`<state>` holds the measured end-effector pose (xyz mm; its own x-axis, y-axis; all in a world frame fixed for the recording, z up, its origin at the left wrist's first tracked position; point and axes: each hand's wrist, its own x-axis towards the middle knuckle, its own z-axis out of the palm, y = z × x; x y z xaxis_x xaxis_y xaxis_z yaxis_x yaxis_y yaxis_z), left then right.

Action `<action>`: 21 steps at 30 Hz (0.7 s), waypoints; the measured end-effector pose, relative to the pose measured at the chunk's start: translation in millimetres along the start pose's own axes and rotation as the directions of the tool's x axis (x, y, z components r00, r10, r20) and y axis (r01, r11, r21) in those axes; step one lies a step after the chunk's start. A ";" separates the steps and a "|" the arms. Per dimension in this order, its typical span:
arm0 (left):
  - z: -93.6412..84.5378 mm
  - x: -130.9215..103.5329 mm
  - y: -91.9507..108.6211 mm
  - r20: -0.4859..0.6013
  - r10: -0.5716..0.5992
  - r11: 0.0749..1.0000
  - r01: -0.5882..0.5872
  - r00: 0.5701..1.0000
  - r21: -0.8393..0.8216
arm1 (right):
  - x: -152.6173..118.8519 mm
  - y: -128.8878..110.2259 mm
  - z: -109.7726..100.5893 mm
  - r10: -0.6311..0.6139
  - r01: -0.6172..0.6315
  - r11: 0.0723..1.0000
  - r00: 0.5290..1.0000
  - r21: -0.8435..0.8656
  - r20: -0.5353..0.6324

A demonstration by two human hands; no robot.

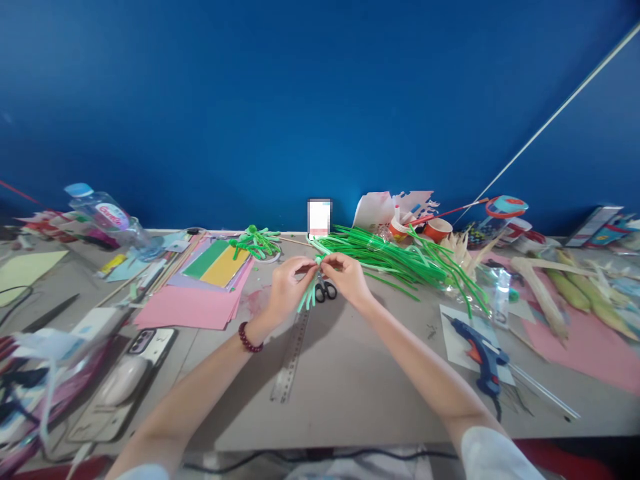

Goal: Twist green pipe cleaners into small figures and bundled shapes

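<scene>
My left hand [286, 285] and my right hand [347, 277] meet over the middle of the grey table [350, 373]. Both pinch a small bundle of light green pipe cleaners [309, 293], whose ends hang down and toward me. My left wrist wears a dark red bead bracelet [249, 338]. Black-handled scissors [325, 291] lie right under the hands. A metal ruler [293, 357] lies lengthwise just nearer to me. Behind the right hand spreads a large pile of green pipe cleaners [400, 257].
Coloured paper sheets [200, 293] lie at the left, with a twisted green pipe-cleaner piece [256, 241] behind them. A blue glue gun [480, 357] rests at the right, near corn husks [575, 293]. A plastic bottle [107, 217] and paper cups [423, 230] stand by the blue wall.
</scene>
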<state>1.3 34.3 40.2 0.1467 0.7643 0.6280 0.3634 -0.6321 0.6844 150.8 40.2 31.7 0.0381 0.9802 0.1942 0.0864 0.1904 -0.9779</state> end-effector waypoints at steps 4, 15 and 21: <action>-2.3 2.3 -3.1 0.023 0.065 0.994 -0.067 0.998 0.084 | 0.2 2.3 -0.1 -0.018 0.018 0.999 1.000 -0.049 -0.005; -2.4 2.7 -2.8 0.043 0.036 0.991 -0.042 0.998 0.130 | 0.3 1.9 3.2 0.003 -0.001 0.999 0.999 -0.036 0.054; -0.9 -0.8 -0.4 0.022 0.028 0.992 -0.030 0.999 0.125 | -2.6 -1.4 5.0 -0.109 0.119 0.986 0.990 -0.115 0.089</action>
<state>0.2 33.8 39.8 0.1767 0.7490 0.6386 0.4706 -0.6341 0.6135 145.6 37.7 32.2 -0.0607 0.9546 0.2918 0.2046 0.2980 -0.9324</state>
